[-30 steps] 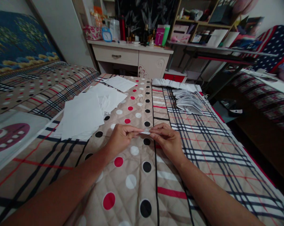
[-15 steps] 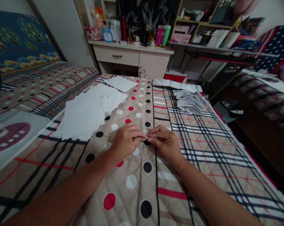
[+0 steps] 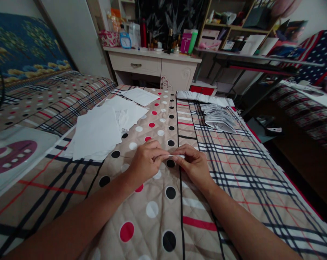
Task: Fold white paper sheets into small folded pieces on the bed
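In the middle of the frame, the left hand (image 3: 145, 159) and right hand (image 3: 193, 162) both pinched a thin white paper (image 3: 181, 156) between thumb and fingers. It could have torn if they tugged too hard. It might have creased crooked, too, because the quilt (image 3: 141, 229) below looked soft and puffy.

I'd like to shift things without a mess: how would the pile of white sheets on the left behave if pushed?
The white sheets look thin and flat, so each is probably light and floppy. Their edges are unevenly lined up with no binding visible, so a push would likely slide them apart.
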Demonstrator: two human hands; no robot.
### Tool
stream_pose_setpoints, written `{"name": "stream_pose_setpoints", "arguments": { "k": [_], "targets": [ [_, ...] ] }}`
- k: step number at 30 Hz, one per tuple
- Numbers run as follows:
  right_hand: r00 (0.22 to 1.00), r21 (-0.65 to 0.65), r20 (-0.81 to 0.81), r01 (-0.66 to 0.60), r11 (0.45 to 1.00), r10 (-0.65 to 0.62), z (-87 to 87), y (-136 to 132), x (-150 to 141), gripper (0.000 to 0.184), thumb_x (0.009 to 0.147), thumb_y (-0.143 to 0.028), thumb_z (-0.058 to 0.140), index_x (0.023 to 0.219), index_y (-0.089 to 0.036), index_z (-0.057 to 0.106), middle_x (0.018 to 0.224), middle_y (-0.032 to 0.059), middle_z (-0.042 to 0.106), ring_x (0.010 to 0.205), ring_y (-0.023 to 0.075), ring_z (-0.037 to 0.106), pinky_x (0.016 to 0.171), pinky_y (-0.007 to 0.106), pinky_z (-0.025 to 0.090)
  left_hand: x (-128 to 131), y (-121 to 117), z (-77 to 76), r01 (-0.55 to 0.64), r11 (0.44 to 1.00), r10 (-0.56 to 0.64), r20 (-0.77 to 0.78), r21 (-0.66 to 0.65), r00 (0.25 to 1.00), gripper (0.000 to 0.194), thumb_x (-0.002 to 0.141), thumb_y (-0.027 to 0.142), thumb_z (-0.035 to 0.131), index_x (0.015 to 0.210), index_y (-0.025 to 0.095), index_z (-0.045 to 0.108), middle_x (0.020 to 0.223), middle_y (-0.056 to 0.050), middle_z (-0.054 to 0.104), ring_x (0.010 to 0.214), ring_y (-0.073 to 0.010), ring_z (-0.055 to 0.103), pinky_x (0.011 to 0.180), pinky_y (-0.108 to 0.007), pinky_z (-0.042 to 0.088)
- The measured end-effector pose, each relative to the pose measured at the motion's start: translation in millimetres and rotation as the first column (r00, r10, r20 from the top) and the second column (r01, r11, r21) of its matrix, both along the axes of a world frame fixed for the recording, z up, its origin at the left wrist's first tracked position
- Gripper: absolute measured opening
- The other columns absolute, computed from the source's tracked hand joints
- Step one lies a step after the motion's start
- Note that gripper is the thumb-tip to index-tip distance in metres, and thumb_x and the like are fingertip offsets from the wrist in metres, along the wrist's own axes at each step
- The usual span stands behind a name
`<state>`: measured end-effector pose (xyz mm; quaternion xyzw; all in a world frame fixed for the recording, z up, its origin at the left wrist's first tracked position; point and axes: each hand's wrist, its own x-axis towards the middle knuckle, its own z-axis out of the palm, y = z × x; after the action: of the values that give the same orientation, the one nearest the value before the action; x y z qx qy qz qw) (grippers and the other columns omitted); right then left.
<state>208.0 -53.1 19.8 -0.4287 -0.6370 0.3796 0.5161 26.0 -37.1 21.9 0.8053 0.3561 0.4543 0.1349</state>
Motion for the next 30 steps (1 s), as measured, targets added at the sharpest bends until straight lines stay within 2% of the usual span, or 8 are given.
{"name": "stream_pose_setpoints", "arguments": {
  "k": [7,11,15,18,22,26,30],
  "targets": [
    [0.995,-0.006,0.076,0.067,0.998,-0.066,-1.7,0,2,0.004,0.073,-0.023,0.074,0.070,-0.021,0.075,0.062,0.0003,0.059,0.060,0.0135,0.054,0.056,0.028,0.041,0,0,1.2,-0.030,0.995,0.029,-0.015,-0.098,0.999,0.006,0.077,0.015,0.070,0.075,0.019,0.075,0.062,-0.001,0.061,0.059,-0.0112,0.055,0.054,-0.023,0.041],
    [0.987,0.039,0.112,0.112,0.993,-0.116,-0.3,-1,3,0.004,0.072,-0.020,0.073,0.069,-0.020,0.075,0.060,0.0010,0.062,0.059,0.0138,0.055,0.056,0.028,0.042,-1,2,2.7,-0.054,0.973,0.065,0.042,-0.223,0.997,0.003,0.071,0.018,0.077,0.070,0.019,0.074,0.065,-0.002,0.068,0.059,-0.0120,0.060,0.053,-0.022,0.044],
    [0.985,0.023,0.104,0.135,0.991,-0.137,-2.4,1,8,0.004,0.072,-0.022,0.073,0.069,-0.019,0.075,0.063,0.0016,0.065,0.059,0.0140,0.057,0.056,0.026,0.044,-2,3,6.2,-0.038,0.883,0.125,0.156,-0.469,0.980,0.007,0.065,0.015,0.079,0.070,0.017,0.074,0.068,-0.002,0.073,0.059,-0.0129,0.064,0.051,-0.020,0.048],
    [0.991,-0.064,0.061,0.126,0.990,-0.122,-3.6,2,10,0.007,0.073,-0.025,0.073,0.070,-0.018,0.074,0.062,0.0013,0.066,0.056,0.0127,0.057,0.052,0.024,0.044,-5,5,5.4,0.027,0.790,0.120,0.197,-0.612,0.973,0.010,0.068,0.009,0.071,0.075,0.016,0.075,0.069,-0.002,0.073,0.058,-0.0115,0.064,0.052,-0.019,0.050],
    [0.990,-0.226,-0.052,0.115,0.967,-0.130,-0.8,2,10,0.014,0.072,-0.031,0.074,0.071,-0.017,0.072,0.058,0.0010,0.066,0.049,0.0124,0.059,0.047,0.022,0.046,-9,9,1.8,0.055,0.722,0.135,0.218,-0.690,0.967,0.012,0.070,0.013,0.070,0.081,0.015,0.074,0.066,-0.001,0.070,0.052,-0.0087,0.059,0.048,-0.017,0.048],
    [0.980,-0.286,-0.103,0.136,0.949,-0.171,2.8,3,9,0.017,0.068,-0.034,0.077,0.069,-0.017,0.072,0.054,0.0013,0.066,0.046,0.0124,0.059,0.045,0.021,0.047,-11,10,7.1,0.012,0.663,0.240,0.227,-0.748,0.944,0.016,0.061,0.019,0.078,0.074,0.013,0.071,0.061,0.000,0.066,0.048,-0.0080,0.055,0.043,-0.017,0.047],
    [0.960,-0.347,-0.186,0.133,0.928,-0.207,1.9,5,10,0.019,0.065,-0.033,0.079,0.070,-0.016,0.072,0.057,0.0009,0.067,0.046,0.0109,0.059,0.047,0.021,0.048,-10,12,11.7,0.062,0.638,0.253,0.284,-0.768,0.925,0.018,0.061,0.024,0.078,0.068,0.011,0.068,0.055,0.001,0.062,0.042,-0.0060,0.050,0.037,-0.015,0.040]
  ]
}}
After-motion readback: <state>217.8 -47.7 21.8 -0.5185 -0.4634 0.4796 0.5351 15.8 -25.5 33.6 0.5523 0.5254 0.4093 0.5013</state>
